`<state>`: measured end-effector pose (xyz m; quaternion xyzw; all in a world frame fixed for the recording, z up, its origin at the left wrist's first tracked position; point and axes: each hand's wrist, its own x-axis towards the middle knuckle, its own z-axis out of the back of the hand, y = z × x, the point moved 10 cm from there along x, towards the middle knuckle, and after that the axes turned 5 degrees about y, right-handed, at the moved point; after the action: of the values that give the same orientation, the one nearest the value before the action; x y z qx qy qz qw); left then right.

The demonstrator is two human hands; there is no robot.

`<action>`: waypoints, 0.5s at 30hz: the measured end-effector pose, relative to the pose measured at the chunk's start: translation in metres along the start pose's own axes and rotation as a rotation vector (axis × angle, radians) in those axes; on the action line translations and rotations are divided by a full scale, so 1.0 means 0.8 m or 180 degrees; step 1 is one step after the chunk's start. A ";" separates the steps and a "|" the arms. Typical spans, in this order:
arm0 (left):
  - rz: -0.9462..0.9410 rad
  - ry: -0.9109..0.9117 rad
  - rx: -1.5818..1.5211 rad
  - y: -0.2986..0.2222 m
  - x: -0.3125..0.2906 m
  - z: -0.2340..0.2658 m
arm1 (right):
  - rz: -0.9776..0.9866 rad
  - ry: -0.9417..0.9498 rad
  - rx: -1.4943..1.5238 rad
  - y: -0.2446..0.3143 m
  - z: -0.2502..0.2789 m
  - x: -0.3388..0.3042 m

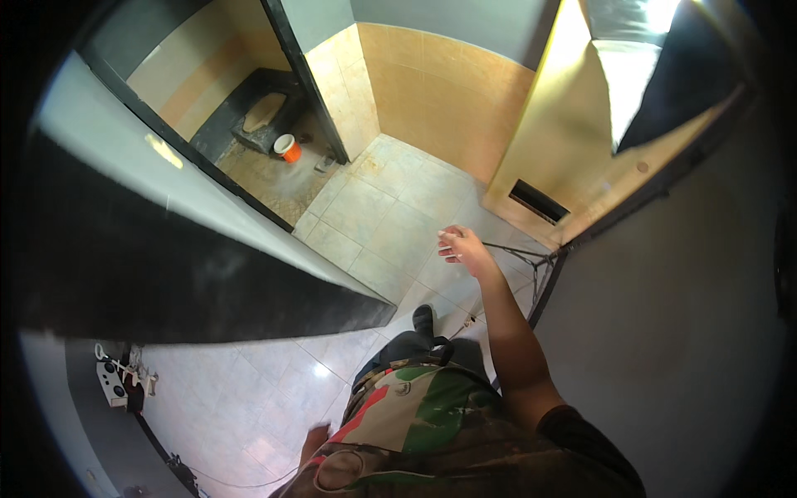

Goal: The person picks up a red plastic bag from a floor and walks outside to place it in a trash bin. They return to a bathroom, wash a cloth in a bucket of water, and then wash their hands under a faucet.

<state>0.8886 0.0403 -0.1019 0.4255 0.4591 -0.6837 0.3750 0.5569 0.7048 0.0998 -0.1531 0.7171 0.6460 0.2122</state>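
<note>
My right hand (pixel 463 249) reaches forward over the tiled floor (pixel 390 212), its arm stretched out. Its fingers are loosely bent and apart, and no held thing shows in them. Just beyond its wrist stands a thin dark metal rack (pixel 531 259) by the wall; I see no clear contact with it. My left hand (pixel 316 436) hangs low at my left side, partly hidden by my shirt, so its fingers cannot be made out. One dark shoe (pixel 423 319) shows below me on the tiles.
At the far left, a dark-framed doorway (pixel 303 79) opens on a small room with an orange and white bucket (pixel 287 148). A partition wall (pixel 207 290) juts in from the left. A yellowish door (pixel 531 158) with a dark slot stands ahead right. A grey wall (pixel 664 315) runs along my right.
</note>
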 end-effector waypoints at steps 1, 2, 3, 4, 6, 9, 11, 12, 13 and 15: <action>-0.0333 0.0095 -0.0363 -0.058 0.003 -0.017 | -0.0214 0.0168 -0.0225 0.025 -0.018 0.025; -0.0648 0.0270 -0.0763 -0.129 -0.005 -0.046 | -0.0194 0.0285 -0.0122 0.052 -0.018 0.050; -0.0961 0.0485 -0.1424 -0.222 -0.040 -0.089 | -0.0175 0.0375 -0.0018 0.079 -0.011 0.080; -0.0991 0.0722 -0.1618 -0.279 -0.056 -0.099 | -0.0136 0.0543 0.0104 0.109 -0.017 0.117; -0.1293 0.0615 -0.1504 -0.293 -0.034 -0.070 | -0.0050 0.0680 0.0660 0.142 -0.018 0.196; -0.1147 -0.0352 -0.1362 -0.234 -0.014 -0.023 | -0.0156 0.0415 0.0762 0.150 0.035 0.328; -0.0663 -0.0958 -0.2171 -0.126 -0.043 0.011 | -0.0661 0.0213 0.0388 0.096 0.071 0.406; -0.0421 -0.1416 -0.2352 -0.098 -0.077 -0.004 | -0.0946 0.0131 -0.0063 0.058 0.099 0.431; -0.0242 -0.1799 -0.2481 -0.086 -0.103 -0.020 | -0.1052 -0.0106 -0.1036 -0.005 0.188 0.477; 0.0075 -0.1512 -0.2612 -0.137 -0.044 -0.099 | -0.1515 -0.0723 -0.3071 -0.068 0.401 0.535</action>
<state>0.8210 0.1518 -0.0529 0.0793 0.5880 -0.5200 0.6145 0.2484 1.0399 -0.1864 -0.3202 0.2578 0.8481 0.3342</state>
